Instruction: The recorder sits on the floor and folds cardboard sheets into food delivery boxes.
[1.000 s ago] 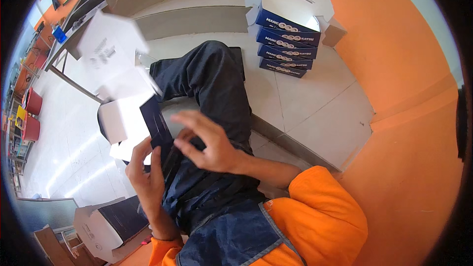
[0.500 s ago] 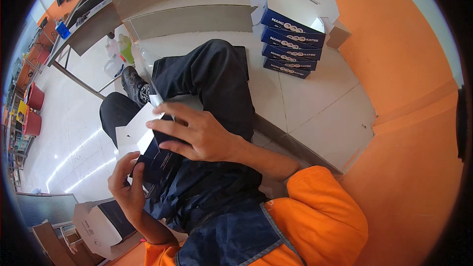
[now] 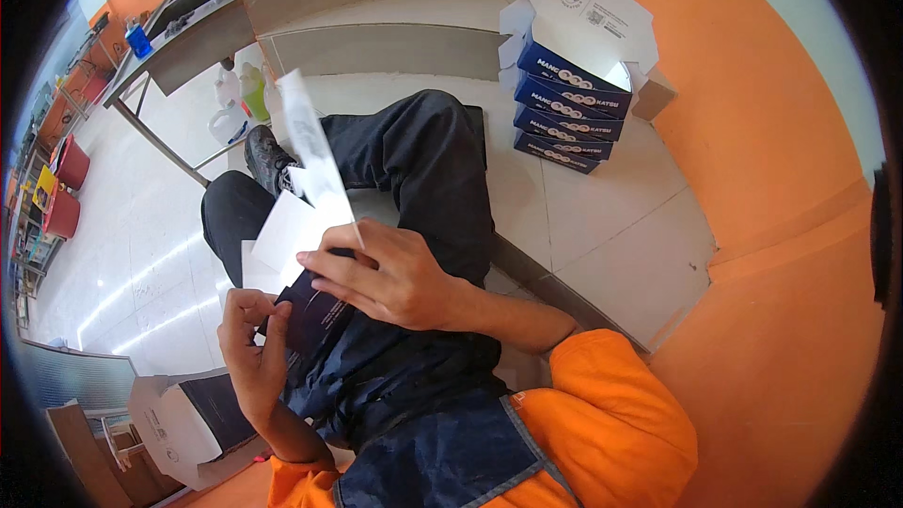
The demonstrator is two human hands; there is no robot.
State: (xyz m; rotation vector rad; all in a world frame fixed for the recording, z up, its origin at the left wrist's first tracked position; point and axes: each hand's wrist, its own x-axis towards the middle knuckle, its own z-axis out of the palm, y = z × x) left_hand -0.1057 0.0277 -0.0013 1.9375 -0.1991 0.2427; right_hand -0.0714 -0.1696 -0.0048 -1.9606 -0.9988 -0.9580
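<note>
On my lap rests a partly folded cardboard box (image 3: 315,315), dark blue outside and white inside. Its white lid flap (image 3: 318,155) stands up at a slant beyond my fingers. My left hand (image 3: 252,334) pinches the box's near left corner between thumb and fingers. At the right side, my right hand (image 3: 386,273) has its fingers curled over the box edge by the base of the flap. The far end of the box shows loose white side flaps (image 3: 282,230). My right fingers partly hide the fold.
A stack of blue boxes (image 3: 564,122), the top one with its white lid open, stands on the tiled step by the orange wall (image 3: 781,292). More flat cardboard (image 3: 179,423) lies at lower left. Plastic jugs (image 3: 240,99) sit under a metal table (image 3: 179,66).
The white lid flap has swung up and now stands taller. My right hand has shifted slightly right and nearer, while my left keeps its pinch at the corner.
</note>
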